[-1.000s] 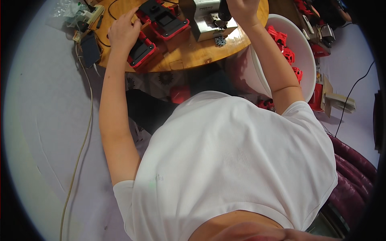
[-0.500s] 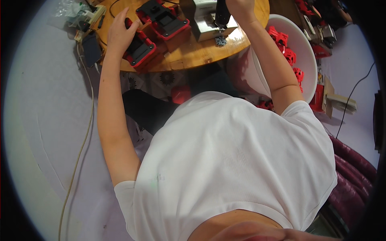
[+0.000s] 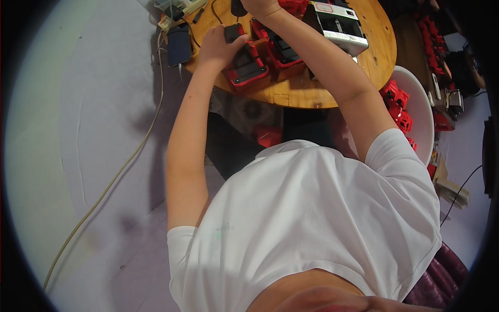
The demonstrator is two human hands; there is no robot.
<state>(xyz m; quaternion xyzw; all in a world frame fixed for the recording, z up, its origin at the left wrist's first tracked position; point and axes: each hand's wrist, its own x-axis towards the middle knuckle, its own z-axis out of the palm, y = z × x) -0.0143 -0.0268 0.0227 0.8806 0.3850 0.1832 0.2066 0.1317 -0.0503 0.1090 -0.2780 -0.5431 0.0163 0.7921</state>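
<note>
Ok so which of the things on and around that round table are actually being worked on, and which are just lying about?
In hand:
- left hand on the nearest red and black case
- second red and black case beside it
- right hand at the far edge, what it grips is cut off

Lying about:
- white and grey device
- dark phone
- white tub of red parts
- cable on floor

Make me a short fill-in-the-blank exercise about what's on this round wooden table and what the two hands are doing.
1. The left hand rests on a red and black battery-like block lying on the round ____ table.
2. The white round tub to the right of the table holds ____ plastic parts.
3. The dark flat phone-like device lies near the table's ____ edge.
4. The right hand is cut off by the ____ edge of the picture.

Missing words: wooden; red; left; top
</note>
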